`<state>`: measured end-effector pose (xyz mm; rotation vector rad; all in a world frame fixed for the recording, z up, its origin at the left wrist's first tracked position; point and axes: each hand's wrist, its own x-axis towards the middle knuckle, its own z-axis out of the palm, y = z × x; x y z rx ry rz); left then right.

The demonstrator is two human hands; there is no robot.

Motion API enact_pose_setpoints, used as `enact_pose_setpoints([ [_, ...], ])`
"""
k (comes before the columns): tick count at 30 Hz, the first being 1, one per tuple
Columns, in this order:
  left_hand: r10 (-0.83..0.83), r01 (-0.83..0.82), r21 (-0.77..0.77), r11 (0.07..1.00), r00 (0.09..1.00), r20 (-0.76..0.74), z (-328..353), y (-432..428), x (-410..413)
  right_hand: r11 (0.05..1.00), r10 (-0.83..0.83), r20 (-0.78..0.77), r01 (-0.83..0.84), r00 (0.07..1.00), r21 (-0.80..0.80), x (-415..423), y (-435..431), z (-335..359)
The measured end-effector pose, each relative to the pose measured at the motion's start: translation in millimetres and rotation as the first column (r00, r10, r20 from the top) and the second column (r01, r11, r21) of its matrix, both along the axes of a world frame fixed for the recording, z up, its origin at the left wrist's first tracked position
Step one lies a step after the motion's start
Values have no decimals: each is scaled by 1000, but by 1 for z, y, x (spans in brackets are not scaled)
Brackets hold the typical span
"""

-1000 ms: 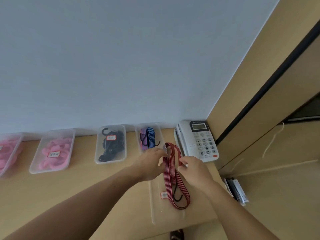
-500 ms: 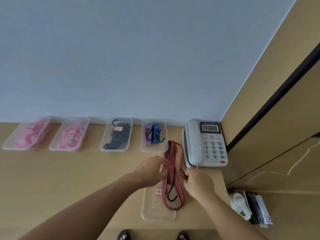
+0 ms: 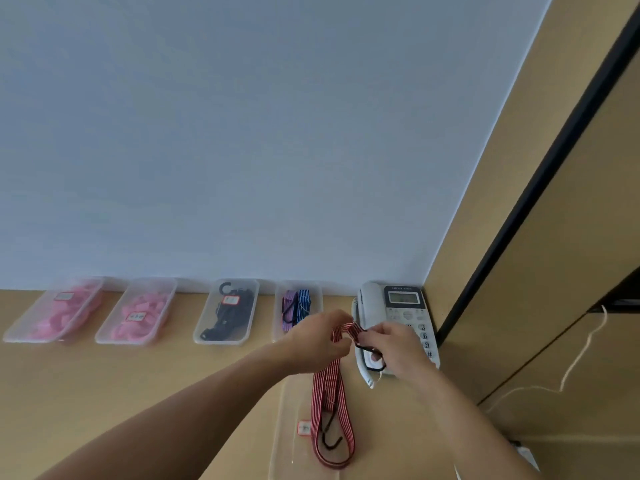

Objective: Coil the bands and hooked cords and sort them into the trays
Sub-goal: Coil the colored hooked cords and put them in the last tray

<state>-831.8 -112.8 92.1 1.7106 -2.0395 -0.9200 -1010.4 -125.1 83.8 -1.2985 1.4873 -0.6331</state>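
Observation:
A red-and-white striped hooked cord [image 3: 331,410] hangs doubled from both my hands, its lower loop and one black hook lying in a clear tray [image 3: 287,445] near the desk's front edge. My left hand [image 3: 317,341] grips the upper folds of the cord. My right hand [image 3: 394,348] pinches the cord's top end, where its other black hook [image 3: 372,358] curves below my fingers, just in front of the telephone.
Along the wall stand two clear trays of pink bands [image 3: 55,311] [image 3: 138,311], a tray of black hooked cords [image 3: 227,311] and a tray with purple and blue striped cords [image 3: 296,306]. A white desk telephone [image 3: 394,317] sits in the right corner beside a wooden cabinet [image 3: 554,237].
Both hands have lifted the cord's upper end off the desk and brought it together. The right hand now holds the top hook near the phone. The camera shifted.

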Motion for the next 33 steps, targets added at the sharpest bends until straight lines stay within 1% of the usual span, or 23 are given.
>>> enact_pose_setpoints([
  [1,-1,0,-14,1000,999,-45,9,-2,-2,1000,-14,109,12,994,23,0,0,12],
  [3,8,-13,-33,999,985,-173,28,-5,-4,999,-43,265,41,963,12,3,2,34],
  [6,38,-57,-33,998,908,-418,59,-6,0,998,-44,484,65,874,-27,9,6,62],
  [8,47,-84,-49,995,855,-517,77,-7,4,996,13,589,39,808,-75,12,9,79],
  [9,48,-90,-46,995,824,-564,86,-7,5,994,50,609,22,792,-111,12,11,86],
  [11,68,-108,-20,994,749,-659,99,-8,7,984,90,594,22,799,-179,15,17,97],
  [13,91,-120,13,993,681,-726,109,-7,8,966,48,532,95,845,-239,18,22,106],
  [16,104,-115,42,993,618,-779,119,-3,8,929,-35,472,203,881,-309,22,27,117],
  [20,99,-89,60,994,540,-836,128,2,10,881,-74,411,252,909,-400,26,33,126],
  [22,100,-114,45,993,547,-831,131,5,8,848,-107,321,255,941,-464,26,35,126],
  [24,113,-185,4,983,582,-805,134,7,6,803,-182,236,283,954,-524,26,37,124],
  [26,114,-233,-35,972,595,-795,137,7,4,778,-210,218,298,953,-553,27,38,122],
  [30,113,-284,-75,956,593,-797,142,6,-1,850,-80,202,173,976,-498,33,43,124],
  [32,119,-287,-70,955,593,-796,144,8,0,842,-77,191,166,979,-513,34,45,127],
  [33,110,-251,-50,967,586,-803,145,8,1,827,-90,177,172,980,-535,34,46,128],
])
